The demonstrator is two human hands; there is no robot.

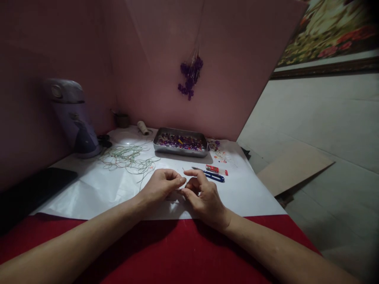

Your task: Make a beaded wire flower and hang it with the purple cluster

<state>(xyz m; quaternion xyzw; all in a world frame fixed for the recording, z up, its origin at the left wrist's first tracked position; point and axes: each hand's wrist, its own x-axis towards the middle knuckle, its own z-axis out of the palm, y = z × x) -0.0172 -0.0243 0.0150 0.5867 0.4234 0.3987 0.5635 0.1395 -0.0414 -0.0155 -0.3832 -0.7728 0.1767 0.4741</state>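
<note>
Over the front of the white sheet, my left hand (162, 184) is closed, thumb against index finger in a pinch. Facing it, almost touching, my right hand (204, 197) has its thumb and fingers curled in a pinch too. A fine thread (186, 184) shows between the fingertips; its exact path is too thin to follow. Just beyond the right hand lie blue-handled thread snips (214, 176) and a small red-and-clear pack (217, 170). A loose tangle of pale green thread (127, 156) spreads beyond the left hand.
A metal tray (180, 151) of purple beads stands at the back, with small beads (220, 157) scattered to its right. A thread spool (143, 127), a small pot (122, 120) and a lilac bottle (74, 122) stand left. Purple bead clusters (190, 77) hang on the pink wall.
</note>
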